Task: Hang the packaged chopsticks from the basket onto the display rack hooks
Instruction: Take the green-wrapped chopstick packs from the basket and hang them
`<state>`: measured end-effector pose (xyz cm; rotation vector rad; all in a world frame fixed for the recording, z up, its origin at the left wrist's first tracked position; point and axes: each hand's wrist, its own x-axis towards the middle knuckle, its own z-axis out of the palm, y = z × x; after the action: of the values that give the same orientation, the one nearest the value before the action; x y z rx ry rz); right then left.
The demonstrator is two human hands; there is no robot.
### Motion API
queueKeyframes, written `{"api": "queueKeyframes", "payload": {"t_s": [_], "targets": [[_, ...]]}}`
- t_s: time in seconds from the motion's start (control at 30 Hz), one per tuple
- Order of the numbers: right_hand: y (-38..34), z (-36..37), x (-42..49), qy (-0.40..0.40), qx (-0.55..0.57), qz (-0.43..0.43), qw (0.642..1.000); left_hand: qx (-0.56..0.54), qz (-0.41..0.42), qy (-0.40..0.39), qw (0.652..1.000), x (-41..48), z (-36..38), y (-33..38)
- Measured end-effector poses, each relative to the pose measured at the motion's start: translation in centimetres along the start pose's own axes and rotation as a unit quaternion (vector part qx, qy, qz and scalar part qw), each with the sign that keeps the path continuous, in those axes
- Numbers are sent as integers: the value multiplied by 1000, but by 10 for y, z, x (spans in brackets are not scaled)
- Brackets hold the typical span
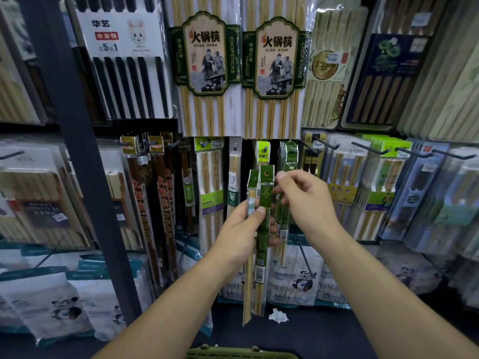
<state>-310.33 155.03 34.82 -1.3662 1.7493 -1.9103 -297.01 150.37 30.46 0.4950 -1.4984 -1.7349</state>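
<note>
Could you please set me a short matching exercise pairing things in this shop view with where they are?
1. left hand
2. green basket
3. crumpled paper
4. hot-pot chopstick packs

A. bottom edge of view
B. hanging in the top row
C. gripping two green chopstick packs
D. on the dark floor

Pairs: 1-C, 2-A, 3-D, 4-B.
</note>
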Motion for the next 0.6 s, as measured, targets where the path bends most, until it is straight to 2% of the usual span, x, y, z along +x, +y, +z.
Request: {"api": "queueKeyframes", "payload": {"t_s": [0.17, 0.4, 0.6], "targets": [[-3, 4, -5, -16, 0, -9, 1000, 6, 5, -13, 1000, -1, 4, 2], [-5, -9, 22, 81, 8, 30, 996, 80, 1, 61, 995, 6, -4, 2], [0, -15, 43, 112, -35, 17, 993, 84, -22, 43, 995, 3, -5, 4]]}}
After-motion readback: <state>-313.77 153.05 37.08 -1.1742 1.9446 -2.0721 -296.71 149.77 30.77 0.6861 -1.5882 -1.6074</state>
